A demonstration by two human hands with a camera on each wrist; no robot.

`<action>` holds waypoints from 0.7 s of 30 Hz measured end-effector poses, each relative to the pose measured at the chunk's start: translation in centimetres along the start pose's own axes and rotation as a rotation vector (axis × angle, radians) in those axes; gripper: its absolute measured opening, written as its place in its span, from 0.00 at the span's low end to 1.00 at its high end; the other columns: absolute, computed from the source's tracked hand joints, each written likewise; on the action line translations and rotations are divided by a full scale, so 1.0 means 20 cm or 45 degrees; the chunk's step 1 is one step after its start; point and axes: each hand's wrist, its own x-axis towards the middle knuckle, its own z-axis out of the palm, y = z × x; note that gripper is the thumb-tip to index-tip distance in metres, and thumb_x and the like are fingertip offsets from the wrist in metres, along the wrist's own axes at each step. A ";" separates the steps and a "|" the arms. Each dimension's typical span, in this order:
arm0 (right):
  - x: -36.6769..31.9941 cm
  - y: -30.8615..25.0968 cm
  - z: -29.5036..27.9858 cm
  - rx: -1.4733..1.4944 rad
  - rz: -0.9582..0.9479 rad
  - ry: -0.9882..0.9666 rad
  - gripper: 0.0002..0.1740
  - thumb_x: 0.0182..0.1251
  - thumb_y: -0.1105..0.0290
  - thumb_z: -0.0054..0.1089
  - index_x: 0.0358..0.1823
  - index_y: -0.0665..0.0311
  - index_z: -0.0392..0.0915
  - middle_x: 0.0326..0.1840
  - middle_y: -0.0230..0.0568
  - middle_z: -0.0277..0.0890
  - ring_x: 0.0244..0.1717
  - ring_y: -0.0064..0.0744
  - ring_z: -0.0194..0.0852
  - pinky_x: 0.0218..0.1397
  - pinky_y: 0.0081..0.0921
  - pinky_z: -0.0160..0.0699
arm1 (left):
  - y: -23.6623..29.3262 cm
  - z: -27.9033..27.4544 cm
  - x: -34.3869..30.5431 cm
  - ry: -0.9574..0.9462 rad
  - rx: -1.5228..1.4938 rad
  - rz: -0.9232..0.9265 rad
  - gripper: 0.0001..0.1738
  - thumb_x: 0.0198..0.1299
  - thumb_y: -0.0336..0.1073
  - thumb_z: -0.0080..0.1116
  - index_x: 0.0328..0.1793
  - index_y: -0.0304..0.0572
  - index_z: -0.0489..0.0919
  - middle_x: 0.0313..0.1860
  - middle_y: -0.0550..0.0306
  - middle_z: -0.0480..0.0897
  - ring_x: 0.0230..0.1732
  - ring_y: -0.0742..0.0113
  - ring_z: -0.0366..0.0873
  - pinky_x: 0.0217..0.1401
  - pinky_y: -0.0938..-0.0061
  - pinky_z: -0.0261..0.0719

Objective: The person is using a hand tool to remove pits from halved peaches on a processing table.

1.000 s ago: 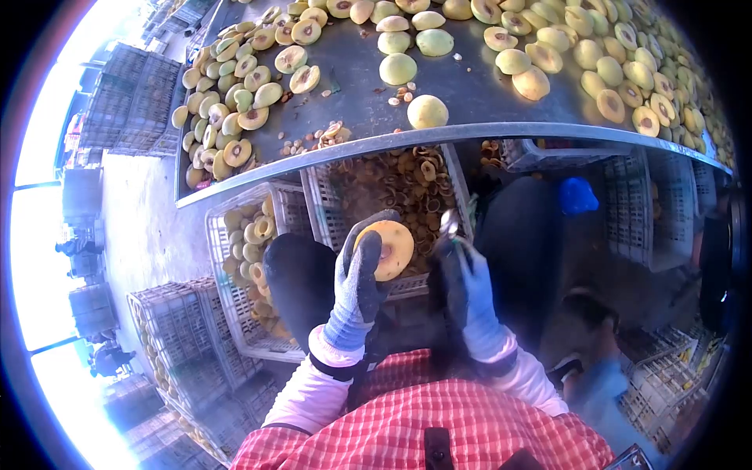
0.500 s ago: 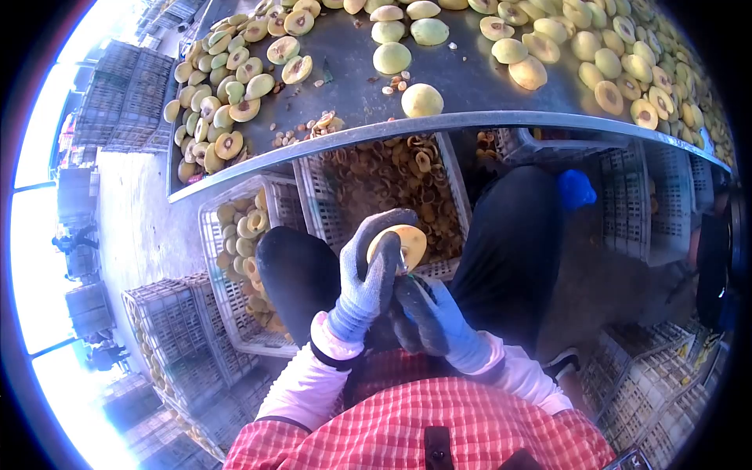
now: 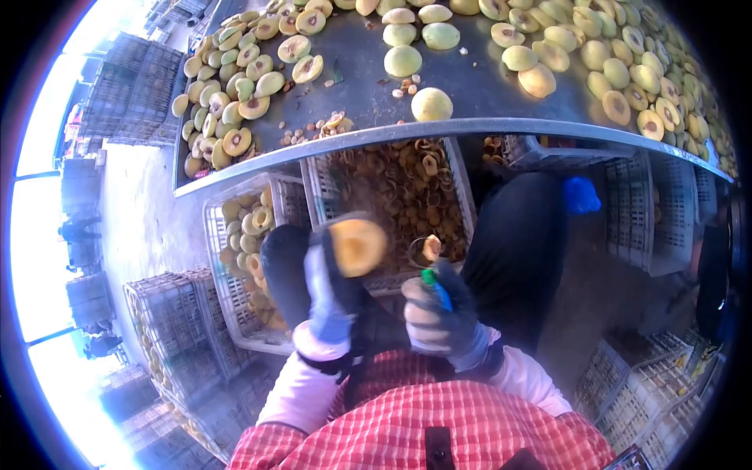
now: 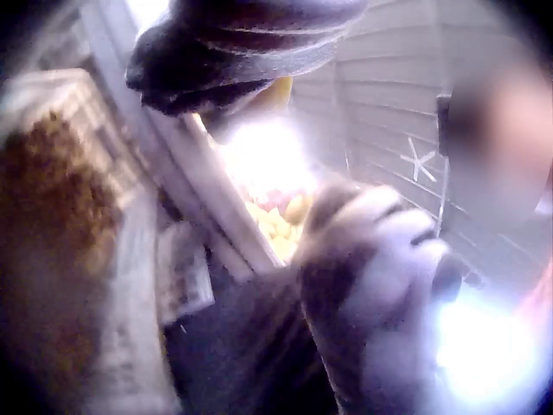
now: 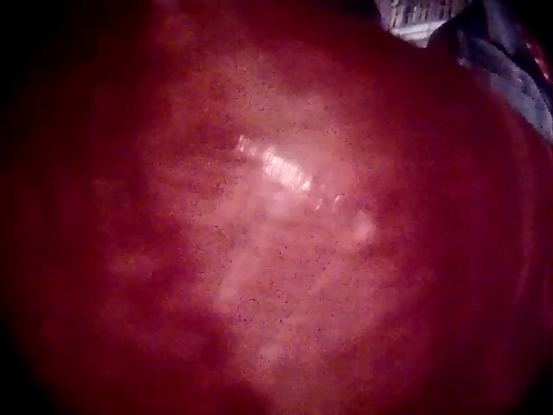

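My gloved left hand (image 3: 323, 274) holds a halved yellow fruit (image 3: 362, 246), blurred by motion, its cut face toward the head camera. Over on the right, my gloved right hand (image 3: 445, 319) grips a small tool by its green and blue handle (image 3: 431, 279). A brownish piece of fruit core (image 3: 432, 247) shows at the tool's tip, covering its metal end. Both hands are apart, above the lap and near the crate of scraps (image 3: 462, 188). Red blur fills most of the right wrist view, hiding the right fingers there.
A metal table (image 3: 352, 86) ahead bears many halved fruits (image 3: 627, 70) and loose kernels (image 3: 313, 129). Left of the knees stands a crate of fruit halves (image 3: 215, 258). Stacked crates (image 3: 168, 329) flank the left side, more crates (image 3: 638, 376) the right. A blue bag (image 3: 581, 195) lies beside the right knee.
The tool's tip was brought to the fruit half's centre half a second ago. Now the hands have parted, the left moving leftward with the fruit, the right holding up the tool with a core piece.
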 end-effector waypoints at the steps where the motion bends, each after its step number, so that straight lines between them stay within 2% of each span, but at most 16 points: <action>1: 0.02 -0.02 -0.04 0.122 0.045 -0.031 0.28 0.75 0.42 0.38 0.35 0.61 0.69 0.17 0.30 0.61 0.12 0.21 0.59 0.14 0.19 0.61 | 0.00 -0.15 0.03 0.223 0.462 0.377 0.25 0.69 0.51 0.48 0.55 0.34 0.76 0.45 0.50 0.81 0.45 0.62 0.79 0.52 0.69 0.77; 2: 0.02 -0.02 -0.04 0.050 0.017 0.075 0.28 0.75 0.42 0.38 0.37 0.62 0.71 0.17 0.31 0.61 0.12 0.21 0.59 0.14 0.19 0.60 | 0.03 -0.31 0.07 0.434 0.674 0.511 0.23 0.70 0.48 0.48 0.55 0.33 0.76 0.45 0.50 0.80 0.45 0.63 0.78 0.52 0.69 0.76; 3: 0.01 -0.01 -0.04 -0.031 -0.010 0.179 0.28 0.75 0.42 0.38 0.39 0.62 0.73 0.18 0.31 0.61 0.12 0.22 0.59 0.13 0.19 0.60 | 0.08 -0.49 0.13 0.613 0.800 0.497 0.20 0.71 0.45 0.48 0.55 0.33 0.76 0.45 0.50 0.80 0.46 0.63 0.78 0.52 0.69 0.76; 4: 0.00 -0.01 -0.04 -0.117 -0.041 0.282 0.29 0.75 0.43 0.38 0.41 0.63 0.75 0.18 0.32 0.61 0.12 0.23 0.59 0.13 0.19 0.60 | 0.16 -0.61 0.18 0.677 0.824 0.293 0.22 0.69 0.46 0.52 0.56 0.33 0.75 0.46 0.47 0.79 0.47 0.58 0.78 0.53 0.66 0.75; 6: 0.02 -0.03 -0.07 -0.209 -0.067 0.291 0.28 0.76 0.44 0.38 0.42 0.63 0.76 0.19 0.34 0.64 0.12 0.23 0.59 0.12 0.17 0.60 | 0.13 -0.79 0.27 0.686 1.742 0.001 0.29 0.60 0.44 0.66 0.62 0.35 0.73 0.55 0.44 0.73 0.52 0.58 0.76 0.56 0.69 0.74; 7: 0.03 -0.05 -0.09 -0.224 -0.062 0.322 0.27 0.76 0.44 0.39 0.42 0.62 0.76 0.19 0.33 0.65 0.12 0.22 0.59 0.12 0.17 0.60 | 0.08 -0.79 0.32 0.687 1.642 0.349 0.29 0.60 0.46 0.65 0.62 0.37 0.73 0.47 0.48 0.77 0.44 0.58 0.77 0.52 0.69 0.75; 9: 0.05 -0.06 -0.10 -0.292 -0.082 0.474 0.26 0.76 0.45 0.40 0.41 0.61 0.76 0.18 0.31 0.67 0.11 0.22 0.60 0.12 0.17 0.60 | 0.29 -0.36 0.38 0.490 1.394 0.644 0.24 0.58 0.37 0.67 0.60 0.38 0.76 0.41 0.53 0.81 0.40 0.68 0.78 0.44 0.74 0.76; 10: 0.07 -0.06 -0.09 -0.352 -0.103 0.593 0.26 0.75 0.45 0.41 0.40 0.60 0.77 0.17 0.30 0.67 0.11 0.22 0.60 0.12 0.18 0.60 | 0.32 -0.15 0.42 0.485 1.268 0.717 0.20 0.59 0.35 0.66 0.56 0.37 0.79 0.40 0.53 0.82 0.39 0.68 0.78 0.44 0.75 0.76; 11: 0.08 -0.07 -0.08 -0.411 -0.125 0.712 0.25 0.75 0.45 0.42 0.39 0.59 0.77 0.17 0.29 0.68 0.11 0.22 0.60 0.11 0.18 0.60 | 0.36 0.03 0.49 0.276 1.237 0.667 0.18 0.59 0.37 0.66 0.54 0.38 0.80 0.43 0.51 0.83 0.40 0.62 0.81 0.45 0.73 0.77; 12: 0.07 -0.08 -0.07 -0.389 -0.131 0.717 0.25 0.75 0.45 0.43 0.38 0.59 0.77 0.16 0.29 0.69 0.11 0.22 0.62 0.12 0.18 0.62 | 0.42 0.21 0.55 0.076 1.245 0.655 0.19 0.59 0.43 0.66 0.52 0.40 0.81 0.44 0.49 0.83 0.42 0.56 0.82 0.46 0.70 0.78; 13: 0.07 -0.08 -0.08 -0.362 -0.141 0.721 0.24 0.74 0.45 0.44 0.38 0.58 0.78 0.16 0.29 0.70 0.11 0.22 0.63 0.12 0.18 0.63 | 0.45 0.38 0.63 -0.039 1.362 0.565 0.22 0.57 0.49 0.66 0.50 0.41 0.80 0.43 0.48 0.83 0.43 0.54 0.83 0.46 0.66 0.78; 15: 0.06 -0.10 -0.09 -0.307 -0.209 0.770 0.24 0.74 0.45 0.46 0.37 0.57 0.79 0.16 0.30 0.72 0.11 0.23 0.66 0.13 0.19 0.66 | 0.40 0.64 0.81 -0.272 1.471 0.724 0.28 0.53 0.57 0.66 0.47 0.40 0.79 0.38 0.48 0.84 0.43 0.52 0.83 0.45 0.63 0.79; 16: 0.05 -0.11 -0.12 -0.278 -0.261 0.816 0.23 0.73 0.46 0.46 0.36 0.57 0.79 0.16 0.30 0.73 0.12 0.23 0.68 0.14 0.19 0.68 | 0.35 0.75 0.90 -0.355 1.648 0.617 0.30 0.51 0.59 0.67 0.45 0.39 0.78 0.38 0.47 0.84 0.43 0.50 0.83 0.45 0.62 0.79; 17: 0.05 -0.12 -0.13 -0.251 -0.313 0.857 0.23 0.73 0.46 0.47 0.36 0.58 0.79 0.17 0.31 0.74 0.12 0.24 0.70 0.14 0.19 0.70 | 0.31 0.83 0.98 -0.438 1.824 0.510 0.33 0.49 0.62 0.67 0.44 0.38 0.77 0.37 0.46 0.84 0.43 0.49 0.83 0.45 0.61 0.79; 20: 0.05 -0.15 -0.09 -0.416 -0.339 0.822 0.23 0.74 0.47 0.47 0.35 0.58 0.80 0.17 0.33 0.76 0.14 0.26 0.73 0.16 0.21 0.73 | 0.32 0.87 1.10 -0.652 1.762 0.404 0.35 0.46 0.64 0.67 0.43 0.37 0.76 0.38 0.43 0.84 0.43 0.46 0.83 0.46 0.58 0.79; 21: 0.04 -0.15 -0.10 -0.419 -0.408 0.792 0.22 0.74 0.47 0.47 0.36 0.58 0.80 0.18 0.33 0.76 0.13 0.26 0.73 0.16 0.21 0.73 | 0.33 0.82 1.12 -0.714 1.697 0.461 0.35 0.47 0.61 0.68 0.46 0.36 0.74 0.41 0.41 0.83 0.44 0.46 0.82 0.47 0.58 0.78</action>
